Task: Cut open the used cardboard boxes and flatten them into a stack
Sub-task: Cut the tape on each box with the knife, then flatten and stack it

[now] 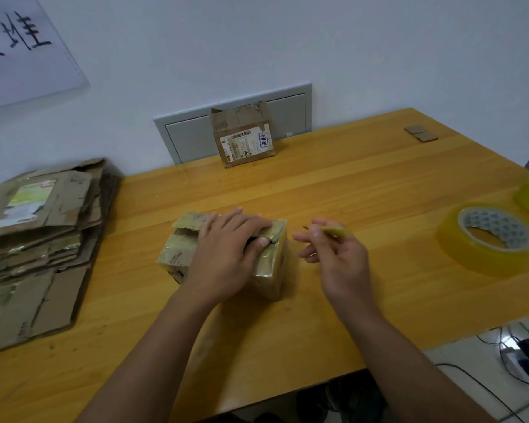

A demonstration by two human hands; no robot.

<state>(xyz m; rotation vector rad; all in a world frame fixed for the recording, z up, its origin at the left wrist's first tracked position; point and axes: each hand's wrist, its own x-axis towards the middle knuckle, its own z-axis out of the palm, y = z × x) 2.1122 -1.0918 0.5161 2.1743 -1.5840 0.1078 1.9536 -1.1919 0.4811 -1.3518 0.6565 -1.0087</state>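
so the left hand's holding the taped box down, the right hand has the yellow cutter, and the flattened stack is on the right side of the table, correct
Not quite: the stack lies on the left side of the table, as the head view shows; the tape rolls are on the right. The rest holds: the left hand presses on the taped box and the right hand holds the yellow cutter.
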